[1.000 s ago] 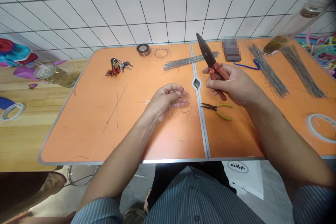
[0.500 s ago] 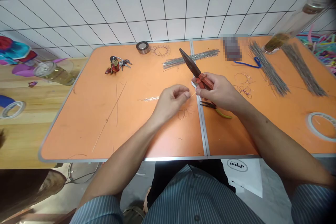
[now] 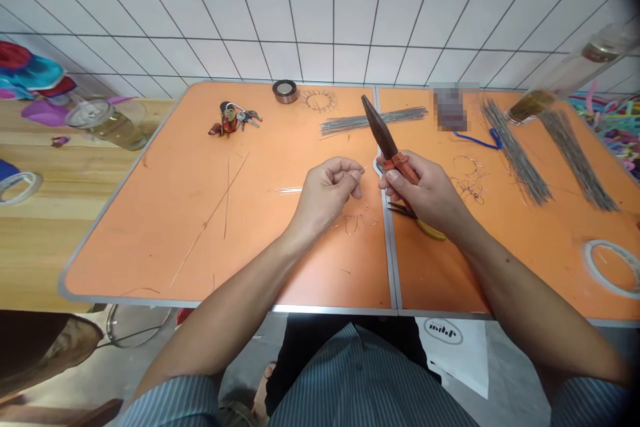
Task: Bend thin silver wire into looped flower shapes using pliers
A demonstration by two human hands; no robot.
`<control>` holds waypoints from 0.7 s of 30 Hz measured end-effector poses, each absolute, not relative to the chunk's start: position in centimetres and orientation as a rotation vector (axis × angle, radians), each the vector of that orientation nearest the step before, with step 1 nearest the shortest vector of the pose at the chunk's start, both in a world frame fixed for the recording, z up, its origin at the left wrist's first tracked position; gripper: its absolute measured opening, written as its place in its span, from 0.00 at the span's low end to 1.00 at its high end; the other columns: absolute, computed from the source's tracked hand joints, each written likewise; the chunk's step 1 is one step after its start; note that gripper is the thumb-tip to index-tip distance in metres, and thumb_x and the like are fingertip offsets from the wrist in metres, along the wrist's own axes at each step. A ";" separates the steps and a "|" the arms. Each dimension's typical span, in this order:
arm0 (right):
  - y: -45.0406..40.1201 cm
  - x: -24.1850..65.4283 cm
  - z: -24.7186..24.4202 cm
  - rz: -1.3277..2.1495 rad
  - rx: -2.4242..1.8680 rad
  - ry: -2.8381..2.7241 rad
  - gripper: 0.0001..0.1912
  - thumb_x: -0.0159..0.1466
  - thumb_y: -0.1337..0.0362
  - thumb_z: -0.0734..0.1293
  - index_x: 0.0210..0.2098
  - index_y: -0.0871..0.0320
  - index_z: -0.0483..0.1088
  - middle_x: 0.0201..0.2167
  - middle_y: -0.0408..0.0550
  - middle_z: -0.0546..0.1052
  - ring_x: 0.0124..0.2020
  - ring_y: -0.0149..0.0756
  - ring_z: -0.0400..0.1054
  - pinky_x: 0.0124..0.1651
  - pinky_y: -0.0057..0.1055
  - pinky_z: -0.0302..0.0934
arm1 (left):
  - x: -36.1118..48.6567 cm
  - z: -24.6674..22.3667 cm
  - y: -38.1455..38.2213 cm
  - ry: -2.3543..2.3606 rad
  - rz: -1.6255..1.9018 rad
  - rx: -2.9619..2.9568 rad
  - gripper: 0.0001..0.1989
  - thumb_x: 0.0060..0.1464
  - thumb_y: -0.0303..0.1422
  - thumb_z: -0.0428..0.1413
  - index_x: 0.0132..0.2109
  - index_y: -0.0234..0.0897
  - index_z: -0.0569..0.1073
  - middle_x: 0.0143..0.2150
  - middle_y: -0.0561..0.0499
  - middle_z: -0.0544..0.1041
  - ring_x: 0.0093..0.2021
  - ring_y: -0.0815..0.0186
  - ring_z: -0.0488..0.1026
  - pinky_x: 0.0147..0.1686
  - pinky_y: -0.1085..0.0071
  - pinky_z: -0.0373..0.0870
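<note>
Between thumb and forefinger, my left hand pinches a thin wire whose tip pokes out to the right. My right hand is closed round the red handles of long-nosed pliers, their dark jaws pointing up and to the left. A gap separates the two hands. Beneath them on the orange table lie a bent-wire piece with loops and a second pair of pliers with yellow handles, partly hidden by my right hand. Some short straight wires lie left of my left hand.
Bundles of grey wire lie at the back and right. Further off are a tape roll, keys, a glass bottle and a white tape ring. Loose long wires lie at left. A metal-edged seam crosses the table.
My right hand with the pliers has drawn away to the right from my left hand, and its fingers have left the wire. The camera view has shifted slightly.
</note>
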State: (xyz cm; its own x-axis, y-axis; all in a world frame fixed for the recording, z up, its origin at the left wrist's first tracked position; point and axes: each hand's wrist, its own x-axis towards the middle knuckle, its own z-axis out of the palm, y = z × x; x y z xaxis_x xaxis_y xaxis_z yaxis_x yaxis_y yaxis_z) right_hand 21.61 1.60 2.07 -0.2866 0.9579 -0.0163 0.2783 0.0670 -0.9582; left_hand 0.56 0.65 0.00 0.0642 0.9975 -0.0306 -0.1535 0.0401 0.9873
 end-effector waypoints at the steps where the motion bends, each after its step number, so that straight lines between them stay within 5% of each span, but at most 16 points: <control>1: 1.7 21.8 1.9 1.246 -1.239 -1.674 0.12 0.74 0.54 0.69 0.51 0.53 0.74 0.44 0.48 0.83 0.39 0.40 0.75 0.47 0.39 0.70 | 0.5 0.2 0.7 1.064 1.236 1.078 0.06 0.59 0.36 0.67 0.39 0.39 0.81 0.24 0.53 0.77 0.21 0.71 0.62 0.22 0.71 0.52; 8: 1.6 22.0 1.6 1.203 -1.386 -1.856 0.08 0.76 0.55 0.67 0.48 0.52 0.73 0.48 0.51 0.86 0.51 0.47 0.80 0.54 0.44 0.71 | -0.1 1.3 1.3 0.998 1.334 0.856 0.09 0.54 0.38 0.69 0.37 0.39 0.79 0.21 0.56 0.72 0.19 0.73 0.58 0.19 0.73 0.49; 21: 0.8 21.4 1.3 1.157 -1.369 -2.016 0.06 0.76 0.60 0.64 0.49 0.50 0.73 0.49 0.47 0.86 0.53 0.46 0.81 0.55 0.42 0.71 | -0.6 2.2 1.4 1.039 1.294 0.783 0.05 0.58 0.31 0.63 0.35 0.36 0.74 0.19 0.58 0.68 0.17 0.76 0.55 0.18 0.76 0.47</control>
